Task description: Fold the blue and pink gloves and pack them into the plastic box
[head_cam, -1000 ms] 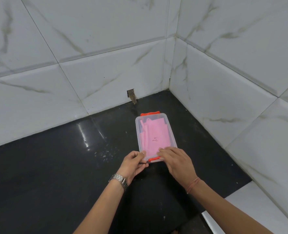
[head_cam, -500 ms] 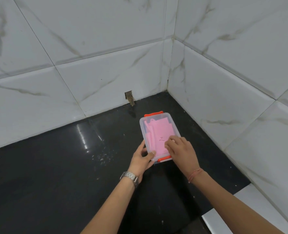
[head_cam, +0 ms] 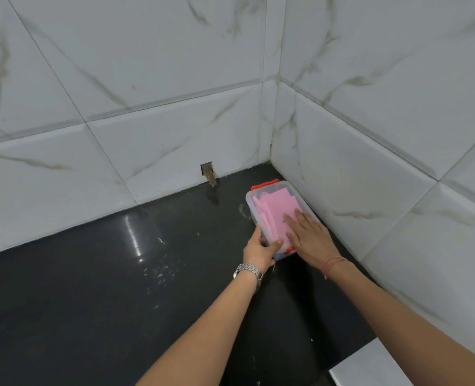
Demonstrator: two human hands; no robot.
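Note:
A clear plastic box (head_cam: 254, 196) with orange clips and its lid on lies on the black counter, close to the right wall near the corner. Folded pink gloves (head_cam: 275, 210) show through the lid; no blue glove can be made out. My left hand (head_cam: 260, 250) grips the box's near left corner, thumb on the lid. My right hand (head_cam: 308, 236) lies flat on the lid's near right part with fingers straight.
White marble-tiled walls meet in a corner (head_cam: 269, 151) just behind the box. A small broken hole (head_cam: 209, 174) sits low in the back wall. The black counter (head_cam: 91, 288) stretches left; a white ledge (head_cam: 370, 366) lies at the bottom right.
Both hands have slid the box away and to the right, up against the right wall. My right hand went from the near edge to lying flat on the lid.

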